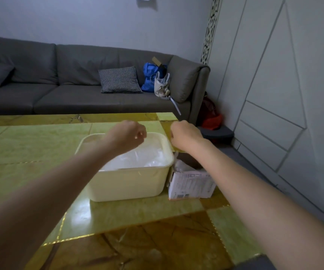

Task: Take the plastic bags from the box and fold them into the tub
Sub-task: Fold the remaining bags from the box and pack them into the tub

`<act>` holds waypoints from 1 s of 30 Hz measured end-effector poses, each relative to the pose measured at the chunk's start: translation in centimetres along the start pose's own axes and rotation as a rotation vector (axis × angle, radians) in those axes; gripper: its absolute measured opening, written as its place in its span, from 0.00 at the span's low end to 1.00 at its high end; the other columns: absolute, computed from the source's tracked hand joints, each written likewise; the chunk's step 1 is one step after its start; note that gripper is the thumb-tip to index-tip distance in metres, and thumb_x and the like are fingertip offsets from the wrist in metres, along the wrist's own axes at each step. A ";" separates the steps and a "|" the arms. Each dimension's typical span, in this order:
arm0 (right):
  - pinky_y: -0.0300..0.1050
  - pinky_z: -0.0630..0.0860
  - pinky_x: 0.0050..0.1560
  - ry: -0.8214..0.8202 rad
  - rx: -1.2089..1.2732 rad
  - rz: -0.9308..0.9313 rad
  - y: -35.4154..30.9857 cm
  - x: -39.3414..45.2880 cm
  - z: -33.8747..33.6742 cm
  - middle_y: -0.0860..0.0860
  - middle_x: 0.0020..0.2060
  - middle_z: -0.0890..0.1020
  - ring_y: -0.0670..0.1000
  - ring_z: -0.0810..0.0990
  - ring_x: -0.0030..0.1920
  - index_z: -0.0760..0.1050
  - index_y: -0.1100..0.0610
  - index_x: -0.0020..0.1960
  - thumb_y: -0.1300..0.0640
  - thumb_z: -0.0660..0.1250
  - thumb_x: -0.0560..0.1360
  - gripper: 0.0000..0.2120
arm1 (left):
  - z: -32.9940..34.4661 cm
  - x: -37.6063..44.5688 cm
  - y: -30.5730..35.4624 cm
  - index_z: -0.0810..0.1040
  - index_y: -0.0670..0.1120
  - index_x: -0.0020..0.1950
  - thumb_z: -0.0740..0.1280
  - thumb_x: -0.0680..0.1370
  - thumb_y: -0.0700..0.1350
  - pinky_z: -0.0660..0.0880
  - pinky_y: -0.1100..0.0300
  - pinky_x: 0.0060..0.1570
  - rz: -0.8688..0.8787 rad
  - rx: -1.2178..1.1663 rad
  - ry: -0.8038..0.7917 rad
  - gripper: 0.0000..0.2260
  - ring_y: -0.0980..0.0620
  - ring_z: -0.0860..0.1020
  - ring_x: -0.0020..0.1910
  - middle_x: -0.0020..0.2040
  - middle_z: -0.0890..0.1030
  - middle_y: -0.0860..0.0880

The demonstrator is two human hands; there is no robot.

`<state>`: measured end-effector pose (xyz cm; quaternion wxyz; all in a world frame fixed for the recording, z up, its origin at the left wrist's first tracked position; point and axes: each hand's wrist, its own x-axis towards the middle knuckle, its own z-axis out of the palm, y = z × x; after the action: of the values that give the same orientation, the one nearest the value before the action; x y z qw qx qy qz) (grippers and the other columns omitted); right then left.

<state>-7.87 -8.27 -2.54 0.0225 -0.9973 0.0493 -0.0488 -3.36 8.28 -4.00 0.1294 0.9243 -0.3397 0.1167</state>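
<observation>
Both hands hung above the far side of the cream tub point(130, 182), the left hand point(127, 134) over its far rim and the right hand point(182, 133) just past its far right corner. Each had curled fingers, perhaps pinching a clear bag stretched between them, though I could not tell. Clear plastic bags point(137, 155) lay inside the tub; the box point(191, 182) stood touching its right side. Such film looked light, limp and slippery, best taken by its corners.
</observation>
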 end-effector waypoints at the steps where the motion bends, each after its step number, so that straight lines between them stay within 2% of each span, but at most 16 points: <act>1: 0.46 0.71 0.42 -0.089 -0.006 0.035 1.0 -0.6 -0.1 0.57 0.52 0.78 0.57 0.77 0.47 0.75 0.62 0.55 0.64 0.62 0.76 0.08 | 0.6 0.3 1.4 0.79 0.45 0.56 0.63 0.78 0.42 0.76 0.62 0.49 0.051 -0.027 -0.047 0.09 0.56 0.75 0.43 0.51 0.81 0.47; 4: 0.46 0.76 0.46 -0.381 0.014 0.085 3.2 -1.8 0.8 0.55 0.51 0.77 0.56 0.78 0.50 0.74 0.62 0.59 0.60 0.69 0.73 0.15 | 2.2 0.7 4.7 0.77 0.47 0.59 0.65 0.77 0.45 0.75 0.62 0.51 0.137 -0.075 -0.176 0.11 0.55 0.75 0.47 0.54 0.79 0.47; 7: 0.45 0.74 0.43 -0.435 0.059 0.080 4.1 -2.2 2.7 0.55 0.51 0.76 0.54 0.77 0.49 0.73 0.61 0.61 0.61 0.67 0.74 0.15 | 3.5 0.4 6.2 0.76 0.50 0.62 0.67 0.75 0.50 0.75 0.57 0.54 0.143 -0.057 -0.281 0.15 0.50 0.76 0.51 0.57 0.72 0.47; 9: 0.45 0.72 0.42 -0.363 0.130 0.082 4.5 -2.2 3.5 0.56 0.47 0.76 0.55 0.77 0.47 0.75 0.61 0.55 0.60 0.66 0.74 0.10 | 3.7 0.4 6.5 0.77 0.49 0.61 0.68 0.74 0.52 0.74 0.57 0.54 0.112 -0.037 -0.322 0.16 0.49 0.76 0.52 0.58 0.69 0.46; 11: 0.47 0.75 0.44 -0.297 0.178 0.085 4.7 -2.0 3.8 0.57 0.46 0.79 0.56 0.79 0.48 0.78 0.63 0.51 0.60 0.67 0.74 0.08 | 3.5 0.5 6.9 0.78 0.49 0.60 0.67 0.75 0.53 0.74 0.57 0.54 0.099 -0.008 -0.345 0.15 0.49 0.75 0.52 0.59 0.68 0.46; 14: 0.50 0.79 0.49 -0.311 0.222 0.052 5.2 -1.7 3.3 0.58 0.47 0.82 0.57 0.82 0.48 0.79 0.64 0.53 0.60 0.67 0.75 0.09 | 3.2 0.6 7.6 0.79 0.50 0.58 0.65 0.76 0.52 0.74 0.56 0.55 0.127 0.083 -0.369 0.13 0.50 0.73 0.52 0.60 0.66 0.46; 16: 0.51 0.79 0.48 -0.295 0.237 0.052 5.7 -1.6 2.9 0.60 0.46 0.81 0.59 0.82 0.48 0.78 0.65 0.53 0.63 0.63 0.77 0.09 | 3.2 0.6 7.9 0.79 0.50 0.58 0.65 0.77 0.51 0.74 0.57 0.55 0.151 0.131 -0.359 0.13 0.50 0.71 0.53 0.61 0.66 0.45; 19: 0.48 0.74 0.43 -0.071 0.201 0.102 6.6 -0.9 2.1 0.59 0.45 0.79 0.60 0.80 0.47 0.78 0.65 0.51 0.64 0.58 0.77 0.11 | 3.1 0.2 8.3 0.78 0.50 0.60 0.64 0.77 0.52 0.73 0.57 0.57 0.158 0.176 -0.359 0.13 0.49 0.70 0.58 0.62 0.66 0.45; 21: 0.46 0.72 0.43 0.143 0.319 0.189 7.0 -0.6 1.2 0.61 0.49 0.80 0.61 0.79 0.48 0.78 0.65 0.48 0.64 0.56 0.77 0.12 | 3.2 0.3 8.3 0.78 0.50 0.61 0.64 0.77 0.51 0.73 0.57 0.58 0.139 0.175 -0.376 0.14 0.49 0.70 0.58 0.62 0.66 0.45; 24: 0.48 0.75 0.48 0.342 0.621 0.234 7.3 -0.4 -0.6 0.62 0.46 0.81 0.61 0.79 0.49 0.78 0.65 0.47 0.65 0.53 0.77 0.14 | 2.8 0.7 7.8 0.78 0.49 0.60 0.67 0.75 0.49 0.72 0.57 0.57 0.055 -0.041 -0.357 0.13 0.50 0.72 0.56 0.59 0.71 0.46; 26: 0.53 0.78 0.51 0.343 0.870 0.246 7.1 -0.4 -1.6 0.59 0.40 0.80 0.59 0.79 0.45 0.78 0.64 0.45 0.66 0.52 0.76 0.15 | 1.9 1.0 7.3 0.77 0.46 0.59 0.67 0.76 0.45 0.73 0.59 0.53 -0.083 -0.348 -0.202 0.13 0.52 0.74 0.52 0.57 0.74 0.48; 28: 0.52 0.79 0.45 0.303 1.117 0.233 6.7 -0.6 -2.3 0.58 0.39 0.78 0.57 0.78 0.43 0.75 0.59 0.40 0.66 0.52 0.77 0.15 | 0.7 1.2 7.1 0.73 0.45 0.63 0.67 0.76 0.45 0.75 0.59 0.47 -0.280 -0.677 0.025 0.16 0.51 0.75 0.49 0.60 0.74 0.46; 30: 0.46 0.78 0.37 0.264 1.361 0.188 6.0 -0.8 -2.9 0.57 0.38 0.78 0.55 0.77 0.39 0.72 0.57 0.39 0.68 0.52 0.78 0.16 | -0.4 1.2 7.2 0.65 0.46 0.69 0.68 0.75 0.46 0.76 0.60 0.40 -0.449 -0.990 0.150 0.24 0.51 0.76 0.47 0.63 0.72 0.46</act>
<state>-9.53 -14.30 -0.03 0.6402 -0.7388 0.0961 -0.1873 -7.21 2.40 -2.06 0.5946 0.7917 -0.1385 -0.0219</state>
